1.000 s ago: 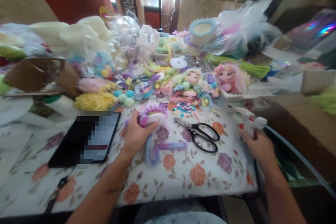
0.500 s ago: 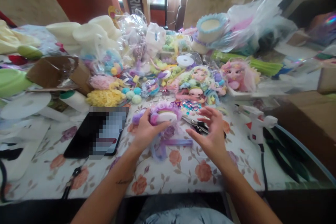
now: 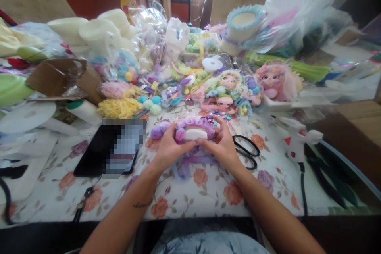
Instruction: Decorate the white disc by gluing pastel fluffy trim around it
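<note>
Head view: left hand and right hand pinch a frilly purple piece between them, thumbs along its lower edge; phone at its 9 o'clock, scissors at 4 o'clock. Judgement: light, even pressure from both sides should spare the frill.

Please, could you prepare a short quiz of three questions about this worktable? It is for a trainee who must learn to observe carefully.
1. True or false: the left hand and the right hand both touch the purple frilled piece.

2. Which tool lies between the right hand and the glue gun?
A) Hammer
B) Scissors
C) Paintbrush

3. Fill in the colour: the shaggy bundle just beyond the touchscreen device is ____.

Key: 1. True. 2. B. 3. Yellow.
</note>
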A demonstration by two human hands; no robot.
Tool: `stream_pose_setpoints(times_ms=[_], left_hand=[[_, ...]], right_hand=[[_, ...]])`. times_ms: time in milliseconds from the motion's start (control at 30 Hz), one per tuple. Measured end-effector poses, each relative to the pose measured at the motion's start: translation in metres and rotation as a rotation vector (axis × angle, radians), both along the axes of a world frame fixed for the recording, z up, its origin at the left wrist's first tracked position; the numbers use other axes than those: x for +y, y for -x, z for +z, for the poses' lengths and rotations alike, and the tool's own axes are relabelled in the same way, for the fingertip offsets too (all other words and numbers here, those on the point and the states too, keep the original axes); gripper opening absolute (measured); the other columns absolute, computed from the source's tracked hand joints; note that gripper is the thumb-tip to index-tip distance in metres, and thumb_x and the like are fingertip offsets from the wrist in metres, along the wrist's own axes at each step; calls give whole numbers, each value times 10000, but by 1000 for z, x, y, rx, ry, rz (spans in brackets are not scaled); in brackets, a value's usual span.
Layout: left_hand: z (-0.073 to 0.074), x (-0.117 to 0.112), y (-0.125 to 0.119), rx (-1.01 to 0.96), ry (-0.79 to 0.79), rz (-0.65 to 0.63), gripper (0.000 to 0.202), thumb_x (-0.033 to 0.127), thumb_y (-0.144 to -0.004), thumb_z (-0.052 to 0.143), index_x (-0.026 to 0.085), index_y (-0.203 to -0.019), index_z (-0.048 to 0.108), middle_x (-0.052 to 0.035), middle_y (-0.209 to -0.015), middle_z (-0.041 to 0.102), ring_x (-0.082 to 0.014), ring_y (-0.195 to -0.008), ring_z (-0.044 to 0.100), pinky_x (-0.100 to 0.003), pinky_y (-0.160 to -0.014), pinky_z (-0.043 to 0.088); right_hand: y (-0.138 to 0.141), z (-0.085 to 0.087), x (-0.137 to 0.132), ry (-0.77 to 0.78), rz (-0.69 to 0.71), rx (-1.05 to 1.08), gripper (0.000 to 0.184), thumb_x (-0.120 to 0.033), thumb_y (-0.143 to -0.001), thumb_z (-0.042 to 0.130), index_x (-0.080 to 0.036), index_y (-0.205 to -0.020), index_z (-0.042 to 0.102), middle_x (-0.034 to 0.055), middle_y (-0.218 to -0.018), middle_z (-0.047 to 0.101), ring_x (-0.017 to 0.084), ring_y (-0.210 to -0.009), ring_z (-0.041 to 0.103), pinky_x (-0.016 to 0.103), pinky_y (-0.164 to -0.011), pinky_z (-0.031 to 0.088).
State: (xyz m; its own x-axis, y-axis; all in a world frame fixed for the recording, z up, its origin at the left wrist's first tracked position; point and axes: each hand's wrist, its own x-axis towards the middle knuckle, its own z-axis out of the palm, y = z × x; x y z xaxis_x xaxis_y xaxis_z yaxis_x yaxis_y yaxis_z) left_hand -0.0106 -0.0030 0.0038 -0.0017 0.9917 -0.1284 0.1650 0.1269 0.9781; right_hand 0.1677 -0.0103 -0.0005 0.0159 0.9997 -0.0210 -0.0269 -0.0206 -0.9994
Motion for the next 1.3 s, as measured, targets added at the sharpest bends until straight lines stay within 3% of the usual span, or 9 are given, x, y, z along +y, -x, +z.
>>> stream_pose_setpoints(times_ms=[167,267,467,667,900,1100,1300], left_hand=[[5,3,1,-504,81,-252,483,365,-708,699,218,-1165,641,-64,-1077,725,-290,-1056,677,-396,-882,570],[7,5,4,-672,146,-292,348,327,-748,574,189,-1050,680,-76,-971,730,-280,-962,697,-396,-809,579],[2,6,7,-538,124,-306,402,153,-660,673,188,-1060,697,-35,-904,739,-222,-868,702,-283,-705,549],[4,5,6,-454,58,-377,473,178,-649,827,178,-1104,696,-75,-1047,745,-256,-981,702,-317,-822,566],[1,5,-1,-335,10,-252,570,224,-545,888,195,-1071,668,-37,-957,750,-246,-898,712,-309,-754,577],[14,-2,-9,-234,13,-116,604,257,-515,905,190,-1044,623,-51,-932,732,-246,-874,714,-350,-777,581],[11,-2,-11,-286,-30,-106,482,291,-572,892,166,-967,645,-72,-924,744,-252,-873,719,-382,-791,587]], right_hand=[[-8,2,-1,-15,1,118,849,-394,-652,872,-285,-1345,393,23,-954,684,238,-882,710,393,-829,577],[-12,4,-1,-8,-3,135,816,-397,-649,867,-292,-1320,415,2,-906,687,223,-839,713,375,-790,585],[-12,10,0,52,-2,202,792,-386,-615,872,-292,-1270,437,1,-893,727,231,-831,729,372,-765,593],[-15,10,0,63,-20,210,760,-355,-620,872,-281,-1251,455,-11,-832,716,219,-777,724,355,-723,589],[-7,0,-3,-77,17,102,797,-364,-664,866,-286,-1326,428,29,-995,705,234,-901,718,399,-843,580],[-2,-5,-4,-124,-23,-77,800,-392,-671,857,-292,-1355,454,88,-1165,635,278,-1028,657,440,-878,567],[-2,-10,-3,-138,17,-100,788,-398,-689,832,-302,-1372,451,63,-1083,644,268,-995,647,441,-883,552]])
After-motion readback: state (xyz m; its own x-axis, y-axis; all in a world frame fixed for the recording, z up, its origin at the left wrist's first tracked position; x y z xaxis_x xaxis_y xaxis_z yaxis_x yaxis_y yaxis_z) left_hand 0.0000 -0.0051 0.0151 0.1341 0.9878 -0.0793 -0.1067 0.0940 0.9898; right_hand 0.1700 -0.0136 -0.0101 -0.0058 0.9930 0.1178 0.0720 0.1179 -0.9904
